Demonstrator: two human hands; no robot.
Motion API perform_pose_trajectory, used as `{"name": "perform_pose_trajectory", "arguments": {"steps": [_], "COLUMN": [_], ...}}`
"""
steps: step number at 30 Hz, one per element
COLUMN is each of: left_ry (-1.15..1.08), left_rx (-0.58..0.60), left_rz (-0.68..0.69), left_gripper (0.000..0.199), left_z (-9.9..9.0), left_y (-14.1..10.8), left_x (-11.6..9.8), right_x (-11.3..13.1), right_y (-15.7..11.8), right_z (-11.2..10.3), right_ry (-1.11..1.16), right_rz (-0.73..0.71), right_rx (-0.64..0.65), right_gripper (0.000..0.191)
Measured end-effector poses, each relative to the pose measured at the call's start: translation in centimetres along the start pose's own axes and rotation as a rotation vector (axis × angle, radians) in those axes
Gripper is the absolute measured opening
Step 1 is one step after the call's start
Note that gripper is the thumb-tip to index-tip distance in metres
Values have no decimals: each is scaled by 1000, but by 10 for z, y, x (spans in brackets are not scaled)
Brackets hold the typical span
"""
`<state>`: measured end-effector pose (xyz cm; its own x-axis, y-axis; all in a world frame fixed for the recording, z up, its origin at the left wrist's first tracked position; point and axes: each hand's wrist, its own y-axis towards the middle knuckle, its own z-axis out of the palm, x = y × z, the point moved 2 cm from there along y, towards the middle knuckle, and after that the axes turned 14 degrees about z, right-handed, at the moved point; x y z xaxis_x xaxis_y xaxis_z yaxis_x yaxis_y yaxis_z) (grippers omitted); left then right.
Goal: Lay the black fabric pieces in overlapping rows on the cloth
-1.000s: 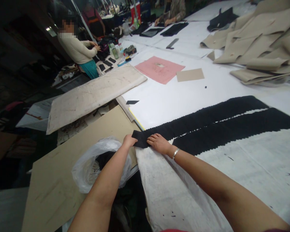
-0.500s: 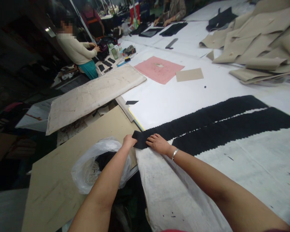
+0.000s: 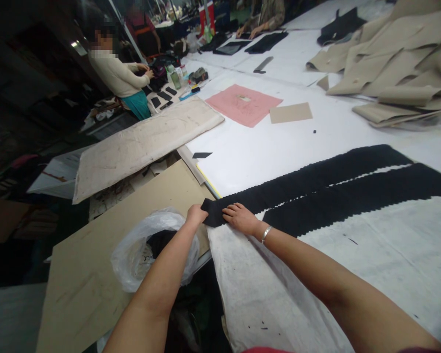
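Observation:
Two long rows of overlapping black fabric pieces lie side by side on the white table. My left hand (image 3: 197, 214) pinches the end piece (image 3: 213, 214) of the farther row (image 3: 301, 176), at the table's left edge. Flat on that same row, just right of the end piece, rests my right hand (image 3: 239, 217), fingers stretched out and a silver bracelet at the wrist. The nearer row (image 3: 356, 201) runs to the right of my right forearm, untouched. Fingertips of the left hand are partly hidden behind its knuckles.
An open plastic bag (image 3: 127, 262) with black stuff inside sits on a tan board (image 3: 84, 274) below my left arm. A padded board (image 3: 150, 142), pink cloth (image 3: 242, 105), tan sheet (image 3: 291, 113) and heaped tan material (image 3: 393, 63) lie beyond. A co-worker (image 3: 113, 78) stands far left.
The whole view has shifted very slightly. Both hands stay at the same spots on the black fabric, with no clear movement of the pieces.

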<state>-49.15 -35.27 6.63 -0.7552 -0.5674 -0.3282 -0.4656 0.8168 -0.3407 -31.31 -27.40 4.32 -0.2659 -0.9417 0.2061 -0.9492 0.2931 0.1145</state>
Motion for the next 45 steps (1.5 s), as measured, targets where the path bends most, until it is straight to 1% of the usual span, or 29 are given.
{"name": "perform_pose_trajectory", "arguments": {"steps": [4,14,25,35,41,45], "left_ry": [14,20,13,16,29,37], "left_rx": [-11,-23,-9,-2,8,15], "left_rz": [2,5,-10,21,20,13], "left_gripper": [25,26,27,26,25,25], "left_z": [-1,-2,-6,-4,-3,-2], "left_y": [-2,-6,-7,-5,-2,-2], "left_x": [-1,-1,10,12,15,16], "right_x": [2,8,9,13,15,16], "right_y": [3,6,6,8,10,9], "right_z": [3,0,1,6,4,2], "right_ry": [7,25,12,-4,15,25], "right_rz": [-23,-3,-4,-33,-15,-21], "right_rx": [11,33,12,-2,19,7], "right_gripper": [25,27,28,27,27,29]}}
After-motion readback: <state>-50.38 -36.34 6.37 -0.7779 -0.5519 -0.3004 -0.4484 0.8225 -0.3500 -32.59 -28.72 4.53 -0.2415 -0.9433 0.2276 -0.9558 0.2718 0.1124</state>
